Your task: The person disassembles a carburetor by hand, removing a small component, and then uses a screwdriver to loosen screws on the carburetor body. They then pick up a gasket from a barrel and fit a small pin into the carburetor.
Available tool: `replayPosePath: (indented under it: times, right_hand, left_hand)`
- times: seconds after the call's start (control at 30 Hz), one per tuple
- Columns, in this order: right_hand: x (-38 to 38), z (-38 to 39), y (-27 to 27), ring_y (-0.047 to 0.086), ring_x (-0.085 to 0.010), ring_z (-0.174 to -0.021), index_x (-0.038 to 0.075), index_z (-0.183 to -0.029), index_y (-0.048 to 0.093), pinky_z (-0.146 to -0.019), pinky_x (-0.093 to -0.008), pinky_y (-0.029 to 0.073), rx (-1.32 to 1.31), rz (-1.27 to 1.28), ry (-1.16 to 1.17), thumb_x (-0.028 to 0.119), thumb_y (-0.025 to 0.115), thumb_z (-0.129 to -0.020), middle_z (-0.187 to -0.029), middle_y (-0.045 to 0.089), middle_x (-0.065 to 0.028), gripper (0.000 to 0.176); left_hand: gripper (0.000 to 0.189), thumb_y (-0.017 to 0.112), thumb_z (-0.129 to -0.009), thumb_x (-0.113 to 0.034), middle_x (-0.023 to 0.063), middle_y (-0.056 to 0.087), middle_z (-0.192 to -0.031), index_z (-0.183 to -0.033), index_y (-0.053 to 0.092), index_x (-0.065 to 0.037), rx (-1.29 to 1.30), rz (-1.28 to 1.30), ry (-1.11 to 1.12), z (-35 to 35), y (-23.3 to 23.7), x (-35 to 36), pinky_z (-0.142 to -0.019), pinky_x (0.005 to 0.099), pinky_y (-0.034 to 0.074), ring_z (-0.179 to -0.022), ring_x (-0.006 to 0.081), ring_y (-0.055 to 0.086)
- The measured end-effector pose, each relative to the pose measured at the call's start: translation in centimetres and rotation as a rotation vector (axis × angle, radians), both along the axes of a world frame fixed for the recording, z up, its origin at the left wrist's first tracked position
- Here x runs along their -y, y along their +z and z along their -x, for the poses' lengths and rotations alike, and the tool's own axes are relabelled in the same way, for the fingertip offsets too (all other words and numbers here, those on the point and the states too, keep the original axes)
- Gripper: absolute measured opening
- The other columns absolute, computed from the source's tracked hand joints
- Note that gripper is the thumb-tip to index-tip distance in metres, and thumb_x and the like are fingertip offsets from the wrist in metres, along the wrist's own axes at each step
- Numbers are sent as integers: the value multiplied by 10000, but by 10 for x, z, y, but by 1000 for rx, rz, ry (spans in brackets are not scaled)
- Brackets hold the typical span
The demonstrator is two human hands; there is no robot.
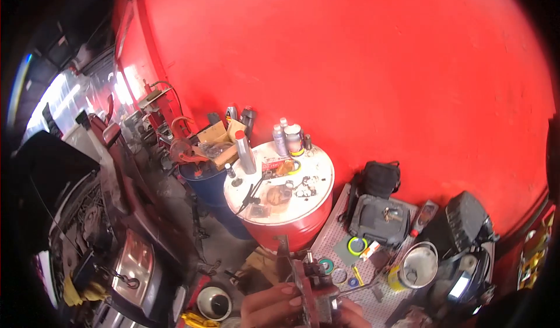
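Observation:
At the bottom middle, my left hand point(271, 307) has its fingers curled against a dark red metal part point(309, 296) with small dark cylindrical pieces on top. On the other side of this part is my right hand point(350, 314), only partly visible, its fingers bent close to the metal. A thin metal rod point(357, 289) sticks out to the right just above the right hand. A flat, dark upright blade-like piece point(283, 252) rises at the part's left end. The lower portions of both hands and the part are cut off by the frame.
A red drum point(291, 234) with a white top carries bottles and cans. Beside it stands a blue barrel point(216, 197) with a cardboard box. To the right, a bench point(338, 223) holds tape rolls, a black case point(379, 220) and a bucket point(420, 264). A car headlight point(134, 269) is at left.

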State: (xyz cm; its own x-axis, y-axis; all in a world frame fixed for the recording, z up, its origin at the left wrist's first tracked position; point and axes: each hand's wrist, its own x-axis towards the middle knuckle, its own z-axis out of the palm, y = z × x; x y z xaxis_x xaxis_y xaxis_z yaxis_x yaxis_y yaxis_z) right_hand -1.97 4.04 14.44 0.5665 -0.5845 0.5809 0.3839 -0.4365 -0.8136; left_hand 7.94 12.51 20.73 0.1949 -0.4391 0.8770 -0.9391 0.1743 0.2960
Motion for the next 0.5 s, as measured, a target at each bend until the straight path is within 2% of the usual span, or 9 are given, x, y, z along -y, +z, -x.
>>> replayPosePath:
  times: [0.07, 0.1, 0.2, 0.3, 0.4, 0.5]
  right_hand:
    - [-5, -7, 5, 578, -297, -1062, -15, -1314, 391, -937, -432, 466, 25, 44, -30, 140, 831, -771, -1285, 488, -248, 716]
    - [-1, -6, 6, 563, -293, -1102, 0, -1296, 417, -968, -429, 458, 3, 112, -5, 80, 806, -786, -1312, 482, -248, 647]
    - [-16, -14, 5, 567, -289, -1112, 7, -1267, 448, -981, -423, 460, 71, -89, 40, 19, 776, -799, -1309, 499, -244, 571]
    - [-19, -16, 13, 568, -285, -1122, -3, -1255, 451, -1001, -416, 456, 49, -35, 31, -34, 747, -807, -1316, 499, -246, 538]
    - [-24, -18, 14, 563, -294, -1130, -2, -1260, 450, -1012, -428, 441, 77, -59, 18, 4, 766, -801, -1276, 532, -232, 557]
    - [-11, -13, 17, 553, -318, -1142, 2, -1274, 441, -1025, -456, 418, -20, 58, 35, 66, 781, -805, -1229, 560, -220, 583]
  left_hand:
    - [527, 683, -883, -238, 245, 562, -1294, -1334, 461, -76, -2, 22, -10, -4, 4, -6, -955, 536, 474, -1143, 431, 562]
    - [544, 680, -890, -240, 244, 561, -1294, -1357, 446, -88, 1, 30, -10, -5, 7, -10, -958, 540, 471, -1142, 428, 562]
    - [592, 662, -909, -223, 243, 558, -1297, -1425, 388, -124, -33, 46, -26, -8, 11, -19, -965, 557, 460, -1144, 428, 559]
    - [623, 650, -916, -214, 247, 553, -1308, -1462, 361, -127, -41, 79, -16, -7, 12, -22, -967, 565, 450, -1148, 431, 554]
    - [627, 635, -921, -208, 251, 549, -1318, -1476, 352, -136, -45, 87, -19, -8, 10, -24, -968, 567, 442, -1162, 434, 544]
    - [619, 625, -924, -209, 251, 548, -1320, -1477, 354, -147, -33, 68, -11, -9, 11, -22, -972, 566, 434, -1170, 431, 539]
